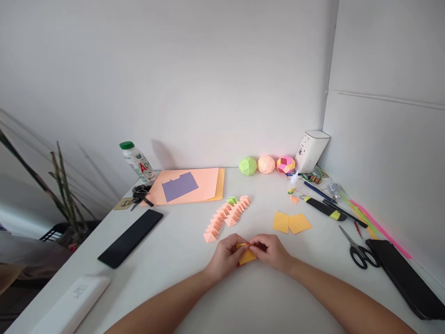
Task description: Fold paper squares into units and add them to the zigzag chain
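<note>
Between my two hands is a small orange-yellow paper square [247,257], close to the table's front middle. My left hand [225,256] pinches its left side, thumb on top. My right hand [273,251] grips the upper right corner between thumb and fingers; a darker orange edge shows at the top. My fingers hide part of the sheet, so its folds cannot be made out. Two more orange-yellow squares [292,223] lie just beyond my right hand. Past my left hand stand two rows of folded peach paper pieces [222,217], with a few green ones [232,200] at the far end.
Along the wall sit green [248,166], peach [266,164] and multicoloured [285,164] paper balls. Scissors [361,253], a utility knife [325,208] and a black case [405,276] lie right. Left are a bottle [139,164], coloured sheets [208,178], keys [141,194] and a black slab [130,238].
</note>
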The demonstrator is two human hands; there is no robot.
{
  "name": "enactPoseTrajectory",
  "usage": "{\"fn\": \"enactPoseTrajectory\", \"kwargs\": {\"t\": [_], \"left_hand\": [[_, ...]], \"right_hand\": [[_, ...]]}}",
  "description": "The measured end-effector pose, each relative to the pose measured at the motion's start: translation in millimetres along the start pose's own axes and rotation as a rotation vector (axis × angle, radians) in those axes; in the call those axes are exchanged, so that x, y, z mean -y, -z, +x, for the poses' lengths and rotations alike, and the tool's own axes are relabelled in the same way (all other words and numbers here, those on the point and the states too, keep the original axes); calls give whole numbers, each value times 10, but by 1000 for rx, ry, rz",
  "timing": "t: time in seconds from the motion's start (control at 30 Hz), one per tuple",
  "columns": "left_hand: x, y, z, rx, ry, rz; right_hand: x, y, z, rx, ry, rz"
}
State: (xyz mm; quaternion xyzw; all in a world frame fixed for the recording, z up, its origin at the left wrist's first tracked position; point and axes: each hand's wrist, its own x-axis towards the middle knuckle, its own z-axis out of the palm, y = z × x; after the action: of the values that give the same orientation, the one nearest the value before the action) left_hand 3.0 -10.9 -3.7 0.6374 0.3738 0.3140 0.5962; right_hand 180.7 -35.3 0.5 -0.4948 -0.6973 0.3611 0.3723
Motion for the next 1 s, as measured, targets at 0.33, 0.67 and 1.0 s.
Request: {"fn": "enactPoseTrajectory", "kwargs": {"t": [0.33, 0.67, 1.0], "left_hand": [[-13, 33, 11, -15, 30, -104], [12, 50, 25, -29, 40, -165], [-5, 58, 26, -27, 31, -205]], "right_hand": [[-43, 7, 6, 48, -27, 59], [-56, 11, 8, 67, -94, 115], [-58, 33, 16, 74, -151, 185]]}}
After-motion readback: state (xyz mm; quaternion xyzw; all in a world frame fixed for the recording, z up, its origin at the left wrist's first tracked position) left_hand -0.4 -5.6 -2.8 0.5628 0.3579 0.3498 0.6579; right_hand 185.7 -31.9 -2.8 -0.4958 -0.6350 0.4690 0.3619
